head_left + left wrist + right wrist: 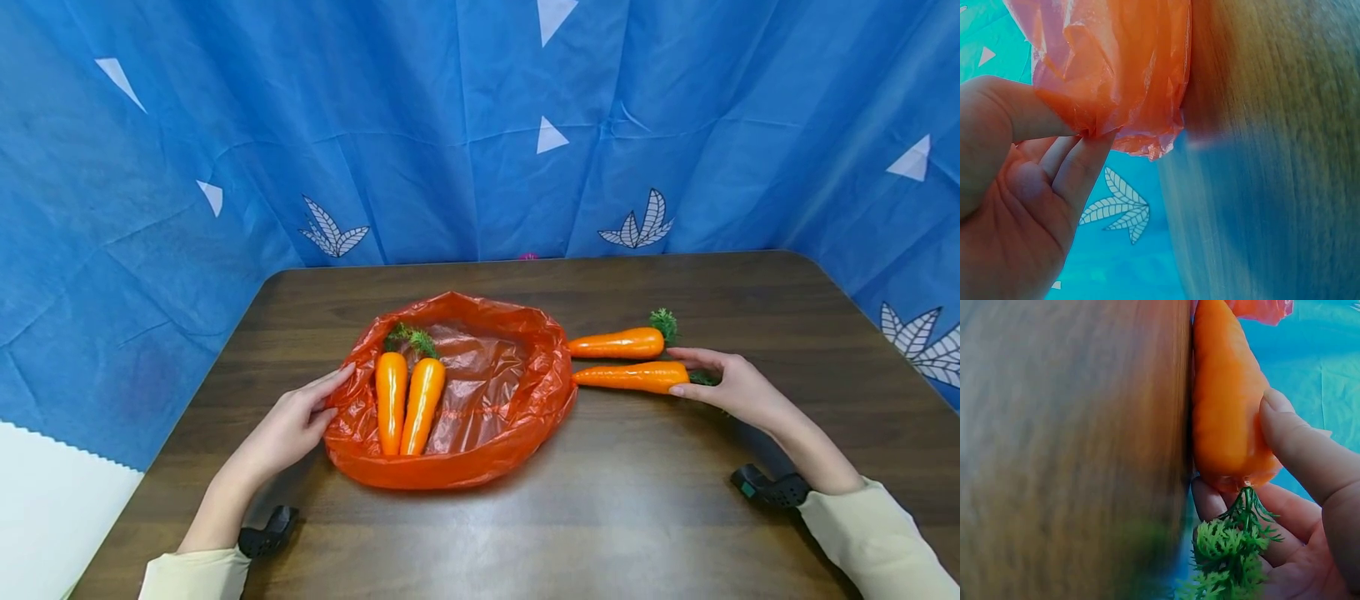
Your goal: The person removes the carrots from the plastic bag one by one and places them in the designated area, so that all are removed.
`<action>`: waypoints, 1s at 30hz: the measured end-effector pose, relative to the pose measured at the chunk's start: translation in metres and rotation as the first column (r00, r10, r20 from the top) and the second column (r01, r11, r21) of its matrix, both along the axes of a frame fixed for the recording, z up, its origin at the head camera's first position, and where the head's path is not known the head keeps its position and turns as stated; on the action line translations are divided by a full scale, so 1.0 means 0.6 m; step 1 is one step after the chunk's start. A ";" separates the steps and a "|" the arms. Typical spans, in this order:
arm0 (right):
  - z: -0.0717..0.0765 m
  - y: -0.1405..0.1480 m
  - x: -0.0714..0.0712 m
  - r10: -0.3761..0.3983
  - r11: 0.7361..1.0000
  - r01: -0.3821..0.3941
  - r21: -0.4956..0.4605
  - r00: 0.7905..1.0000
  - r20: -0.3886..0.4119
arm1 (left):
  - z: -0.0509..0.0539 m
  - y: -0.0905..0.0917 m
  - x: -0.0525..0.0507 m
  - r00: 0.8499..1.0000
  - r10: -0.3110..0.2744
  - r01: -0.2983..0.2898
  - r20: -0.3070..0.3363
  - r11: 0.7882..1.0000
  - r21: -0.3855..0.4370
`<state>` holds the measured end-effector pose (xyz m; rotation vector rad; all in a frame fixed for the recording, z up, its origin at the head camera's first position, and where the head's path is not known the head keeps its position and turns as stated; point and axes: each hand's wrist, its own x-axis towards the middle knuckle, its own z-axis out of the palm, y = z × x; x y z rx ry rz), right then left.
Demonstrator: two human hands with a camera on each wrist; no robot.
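A blue curtain (pixel 465 108) printed with white triangles and outlined leaves hangs behind the dark wood-grain surface (pixel 525 542). An open red plastic bag (pixel 450 472) sits left of the surface's middle, its mouth facing up. The nearer loose carrot (pixel 630 377) lies between the bag and the right edge of the surface, its long axis running roughly parallel to the far edge. Its tapered tip points left at the bag's side (whether the two touch, I cannot tell), and its leafy crown points toward the right edge. The right hand (pixel 738 390) is much the nearer of the two and comes at this crown end, so the bag lies straight beyond the tip, in line with the carrot.

The right grip is closed on the carrot's thick end, thumb along one side and fingers around the other, with the greenery beside the palm. Whether the carrot is raised off the surface is unclear. The left grip pinches the bag's left side, thumb and fingers meeting on the thin film.

A second loose carrot (pixel 618 343) lies just beside the held one, nearer the far edge. Inside the bag two carrots (pixel 392 404) rest side by side, leaves toward the far edge.
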<state>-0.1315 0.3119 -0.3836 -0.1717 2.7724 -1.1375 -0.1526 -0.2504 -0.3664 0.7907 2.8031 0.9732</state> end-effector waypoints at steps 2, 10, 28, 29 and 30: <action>0.003 0.001 -0.001 0.002 1.000 -0.002 0.006 1.000 -0.005 | 0.000 0.000 -0.002 1.000 -0.001 0.001 -0.011 1.000 -0.004; 0.011 0.011 0.001 0.014 1.000 -0.014 -0.010 0.999 -0.046 | 0.000 0.000 -0.008 0.999 -0.004 0.003 -0.033 1.000 -0.013; 0.097 -0.060 -0.018 0.157 0.985 -0.170 -0.030 0.956 -0.246 | -0.003 0.000 0.000 1.000 0.004 -0.004 -0.021 1.000 0.012; 0.102 -0.073 -0.021 0.171 0.981 -0.190 -0.048 0.951 -0.258 | -0.002 0.000 0.001 1.000 0.003 -0.002 -0.026 1.000 0.013; 0.106 -0.086 -0.024 0.186 0.976 -0.209 -0.062 0.945 -0.268 | -0.002 0.001 0.001 0.999 0.000 0.001 -0.032 1.000 0.013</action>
